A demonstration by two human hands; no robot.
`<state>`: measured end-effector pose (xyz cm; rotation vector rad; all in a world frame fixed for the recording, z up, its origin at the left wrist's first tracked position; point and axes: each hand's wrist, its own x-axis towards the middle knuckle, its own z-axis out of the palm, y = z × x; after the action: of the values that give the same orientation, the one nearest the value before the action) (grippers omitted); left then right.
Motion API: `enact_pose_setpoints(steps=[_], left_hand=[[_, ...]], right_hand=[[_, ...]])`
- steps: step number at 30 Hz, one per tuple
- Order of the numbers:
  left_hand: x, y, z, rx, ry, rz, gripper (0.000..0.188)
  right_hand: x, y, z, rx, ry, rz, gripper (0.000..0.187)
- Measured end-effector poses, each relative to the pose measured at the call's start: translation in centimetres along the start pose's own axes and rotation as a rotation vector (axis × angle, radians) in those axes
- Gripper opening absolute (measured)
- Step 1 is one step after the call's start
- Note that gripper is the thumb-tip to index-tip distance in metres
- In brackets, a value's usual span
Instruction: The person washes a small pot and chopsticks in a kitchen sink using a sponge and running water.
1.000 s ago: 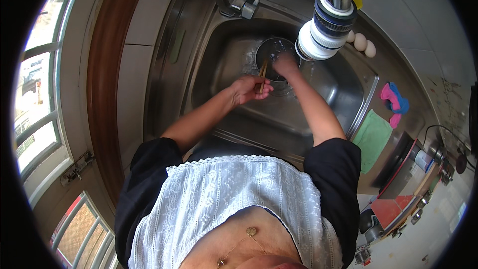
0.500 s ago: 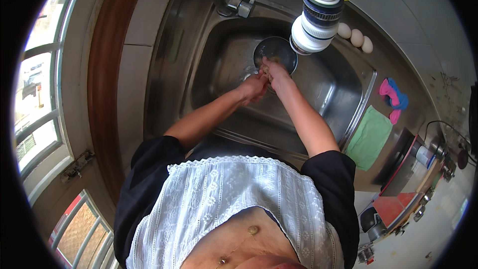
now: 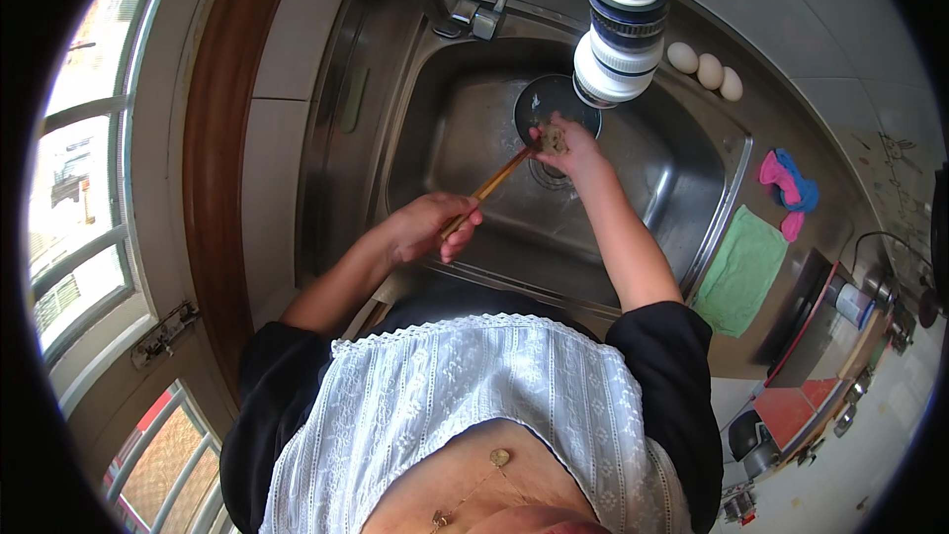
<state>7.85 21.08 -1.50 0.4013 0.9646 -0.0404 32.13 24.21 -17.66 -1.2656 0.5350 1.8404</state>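
My left hand [image 3: 431, 224] is closed around the near end of slim brown wooden chopsticks [image 3: 501, 177]; I cannot tell how many there are. They slant up and to the right across the sink. My right hand [image 3: 573, 148] holds a beige scrubber [image 3: 554, 139] at their far end, its fingers curled around it. Just beyond the right hand, a round dark bowl [image 3: 560, 97] rests in the stainless steel sink [image 3: 445, 109], partly covered by the fingers. The drain shows below the bowl.
A white-collared faucet [image 3: 615, 59] hangs over the sink. Three white eggs [image 3: 709, 70] lie on the right ledge. Further right are a pink and blue cloth [image 3: 788, 188] and a green cloth [image 3: 741, 271]. A lever tap [image 3: 486, 20] stands behind the sink.
My hands were together over the sink; the left has drawn back toward me and left, so the chopsticks now show between them. The right hand has turned, exposing the scrubber.
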Motion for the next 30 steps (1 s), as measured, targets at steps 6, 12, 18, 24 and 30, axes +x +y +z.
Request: enact_pose_setpoints(steps=[6, 12, 18, 24, 30], left_hand=[[4.3, -0.2, 0.3, -0.219, 0.044, 0.065, 0.02], [9.2, -0.4, -0.6, -0.187, 0.12, 0.03, 0.016], [12.2, -0.2, -1.0, -0.11, 0.103, 0.103, 0.03], [13.3, 1.2, 0.9, -0.3, 0.221, 0.036, 0.022], [14.1, 0.5, 0.7, -0.141, 0.126, 0.166, 0.02]], right_hand=[[-4.1, -3.0, 0.9, -0.647, 0.027, -0.259, 0.036], [-1.9, -0.3, -0.4, -1.955, 0.217, -1.215, 0.061], [2.7, -1.4, -0.2, -2.319, 0.091, -0.46, 0.039], [0.3, -3.5, 0.7, -1.926, 0.165, -0.548, 0.033], [-7.8, 0.1, 0.2, -0.635, -0.174, -0.419, 0.049]])
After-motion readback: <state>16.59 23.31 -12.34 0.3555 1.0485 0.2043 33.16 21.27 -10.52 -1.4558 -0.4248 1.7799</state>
